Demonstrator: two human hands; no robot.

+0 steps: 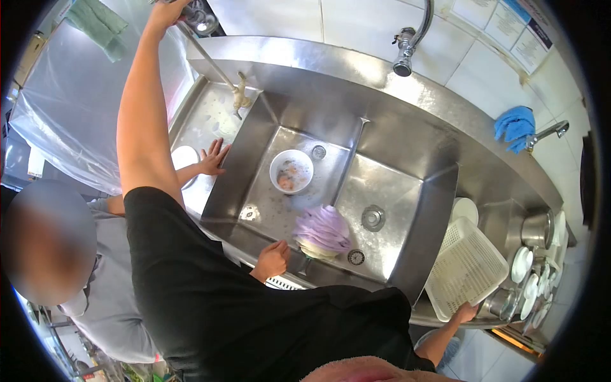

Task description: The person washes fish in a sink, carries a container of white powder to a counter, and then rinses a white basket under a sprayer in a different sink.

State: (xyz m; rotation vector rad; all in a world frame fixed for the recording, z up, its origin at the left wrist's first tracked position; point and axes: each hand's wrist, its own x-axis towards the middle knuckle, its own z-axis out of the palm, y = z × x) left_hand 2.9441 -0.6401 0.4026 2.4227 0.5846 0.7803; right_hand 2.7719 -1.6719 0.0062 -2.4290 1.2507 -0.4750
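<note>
My left arm stretches to the top left. My left hand, cut off by the frame edge, is closed at the metal tap. A thin spout runs down from there to a beige wrapped end. At the lower right, my right hand grips the near rim of a white plastic basket, which lies tilted over the sink's right side. In the double sink are a white bowl with cloudy water and pinkish bits, and a bundled lilac cloth.
A co-worker in grey stands at the left, one hand flat on the side drainboard. Another fist rests by the sink's front edge. Pots and white dishes stand right; a blue cloth hangs on a wall tap.
</note>
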